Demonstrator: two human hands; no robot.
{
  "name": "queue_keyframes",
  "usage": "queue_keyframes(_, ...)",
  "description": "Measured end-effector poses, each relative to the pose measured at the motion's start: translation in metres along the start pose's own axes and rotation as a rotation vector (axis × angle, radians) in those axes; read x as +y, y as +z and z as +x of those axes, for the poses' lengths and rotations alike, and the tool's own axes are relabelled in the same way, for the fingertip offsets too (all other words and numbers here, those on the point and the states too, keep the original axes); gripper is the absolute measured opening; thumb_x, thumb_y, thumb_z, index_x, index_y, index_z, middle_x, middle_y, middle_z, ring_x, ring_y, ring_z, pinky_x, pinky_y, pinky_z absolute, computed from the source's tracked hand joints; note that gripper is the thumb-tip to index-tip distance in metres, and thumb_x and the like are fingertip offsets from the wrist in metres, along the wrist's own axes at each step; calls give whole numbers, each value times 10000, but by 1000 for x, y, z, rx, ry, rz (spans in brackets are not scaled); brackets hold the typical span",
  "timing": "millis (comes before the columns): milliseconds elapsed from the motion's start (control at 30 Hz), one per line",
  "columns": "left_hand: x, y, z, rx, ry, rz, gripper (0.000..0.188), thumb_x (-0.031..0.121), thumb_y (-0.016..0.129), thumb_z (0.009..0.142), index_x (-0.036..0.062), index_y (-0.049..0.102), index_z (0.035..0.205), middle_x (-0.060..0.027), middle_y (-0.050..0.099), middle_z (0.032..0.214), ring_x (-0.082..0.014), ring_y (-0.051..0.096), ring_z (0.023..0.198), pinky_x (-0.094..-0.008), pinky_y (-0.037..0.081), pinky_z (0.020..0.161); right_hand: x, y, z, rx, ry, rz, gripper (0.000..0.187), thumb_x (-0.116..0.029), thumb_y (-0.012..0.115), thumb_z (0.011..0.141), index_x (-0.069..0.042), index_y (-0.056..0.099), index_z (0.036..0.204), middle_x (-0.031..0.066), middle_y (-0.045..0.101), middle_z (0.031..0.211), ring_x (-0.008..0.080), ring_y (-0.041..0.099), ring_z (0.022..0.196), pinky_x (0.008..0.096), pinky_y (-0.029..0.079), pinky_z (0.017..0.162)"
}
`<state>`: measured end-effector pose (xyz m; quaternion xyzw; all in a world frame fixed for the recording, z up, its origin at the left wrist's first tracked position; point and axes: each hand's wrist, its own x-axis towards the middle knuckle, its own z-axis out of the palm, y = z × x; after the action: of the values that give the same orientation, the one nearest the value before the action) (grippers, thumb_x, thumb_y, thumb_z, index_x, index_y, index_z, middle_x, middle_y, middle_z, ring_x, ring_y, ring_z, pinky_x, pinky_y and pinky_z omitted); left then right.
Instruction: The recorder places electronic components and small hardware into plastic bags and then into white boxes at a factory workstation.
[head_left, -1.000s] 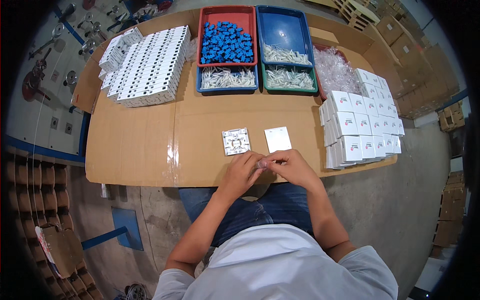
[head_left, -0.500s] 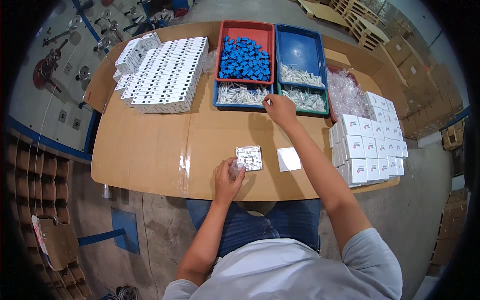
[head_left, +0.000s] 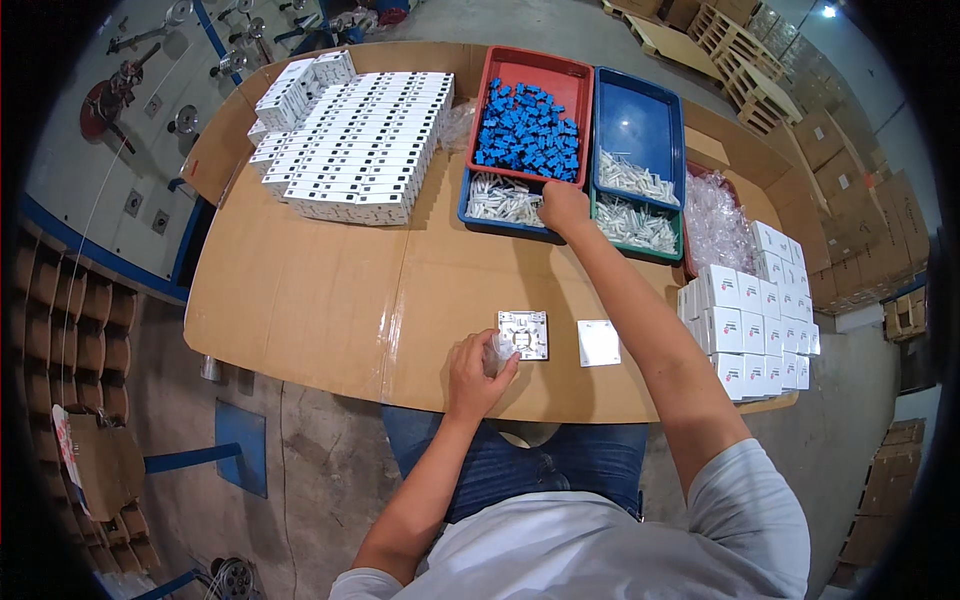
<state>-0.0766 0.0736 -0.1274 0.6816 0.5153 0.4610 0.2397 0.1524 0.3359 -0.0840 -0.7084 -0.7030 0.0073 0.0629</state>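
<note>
My left hand (head_left: 478, 378) is curled around a clear plastic piece (head_left: 497, 352), probably a small bag or cup. It rests against the left edge of a white square plate with a moulded inner frame (head_left: 535, 335), lying on the cardboard tabletop. To the right of that, a smooth white square cover (head_left: 599, 345) lies flat under my right forearm. Farther off, my right hand (head_left: 566, 208) reaches over the right end of a blue tray (head_left: 512, 229) of small white plugs (head_left: 500, 198). Its fingers are bent down and closed, and their tips are hidden.
A red tray (head_left: 540, 66) holds blue plastic pieces. Beside it a blue tray (head_left: 640, 105) and a green tray (head_left: 655, 252) hold white plugs. Stacked white boxes (head_left: 350, 150) stand at left, more boxes (head_left: 740, 335) at right, near clear plastic bags (head_left: 718, 220).
The whole view has shifted, so things sit farther right and lower. My right hand has moved a little left, deeper over the plug tray. My left hand stays at the framed plate.
</note>
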Motion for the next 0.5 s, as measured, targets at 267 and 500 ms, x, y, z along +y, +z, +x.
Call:
queue_keyframes(267, 0, 2, -2, -1, -1, 1, 464, 234, 846, 792, 44, 641, 1163, -122, 661, 994, -306, 609, 892, -416, 469, 811, 25, 12, -5, 106, 97, 294, 148, -155, 706, 813, -91, 798, 910, 195, 749, 928, 379, 727, 898, 470, 581, 808)
queue_keyframes(500, 3, 0, -3, 2, -45, -56, 470, 229, 839, 803, 43, 644, 1188, -121, 667, 1019, -305, 612, 882, -413, 476, 809, 39, -17, -25, 153, 43, 557, 200, -232, 763, 838, -75, 807, 952, 198, 747, 907, 365, 724, 856, 422, 567, 782)
